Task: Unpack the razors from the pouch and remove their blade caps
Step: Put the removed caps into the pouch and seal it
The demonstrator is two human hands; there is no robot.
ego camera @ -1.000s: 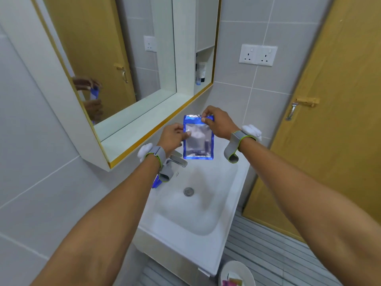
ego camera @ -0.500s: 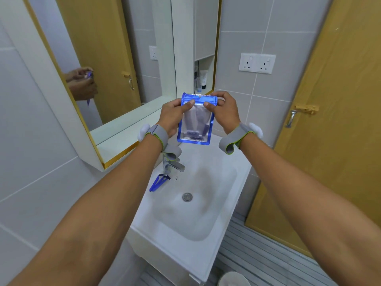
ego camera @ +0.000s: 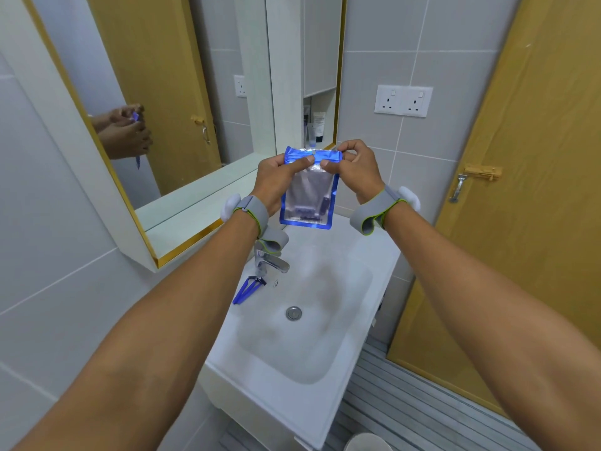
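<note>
A blue-edged clear pouch (ego camera: 307,196) hangs upright above the back of the white sink (ego camera: 325,382). My left hand (ego camera: 276,179) pinches its top strip on the left, and my right hand (ego camera: 356,167) pinches the same strip on the right, thumbs nearly touching at the middle. Dark razor shapes show through the pouch's lower half. Two blue razors (ego camera: 247,289) lie on the sink ledge, just left of the tap.
A chrome tap (ego camera: 270,262) stands under my left wrist. A mirror cabinet (ego camera: 182,229) juts out on the left wall. A wooden door (ego camera: 507,222) with a latch is on the right. A white bin (ego camera: 367,442) sits on the floor below the sink.
Both hands lifted the pouch up and slightly away from the basin, and my thumbs slid together to the middle of its top strip. The razors by the tap came into view.
</note>
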